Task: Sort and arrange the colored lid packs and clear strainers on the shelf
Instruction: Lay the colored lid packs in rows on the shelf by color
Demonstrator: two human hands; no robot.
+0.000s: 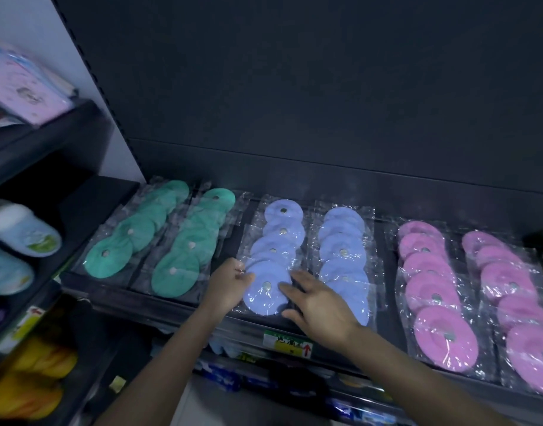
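Round lid packs in clear wrap lie in overlapping rows on the dark shelf [384, 235]: two green rows [178, 253] at the left, two blue rows [344, 250] in the middle, two pink rows [430, 281] at the right. The front blue pack [265, 298] of the left blue row sits between my hands. My left hand [228, 285] pinches its wrap at the left edge. My right hand [317, 302] lies on its right edge, fingers spread over the wrap. No clear strainers are in view.
A yellow and green price label [287, 342] is fixed to the shelf's front edge. A side rack at the left holds slippers [24, 232], pink packs [21, 84] and yellow goods [36, 376]. Lower shelves hold blue packaged goods [221, 375].
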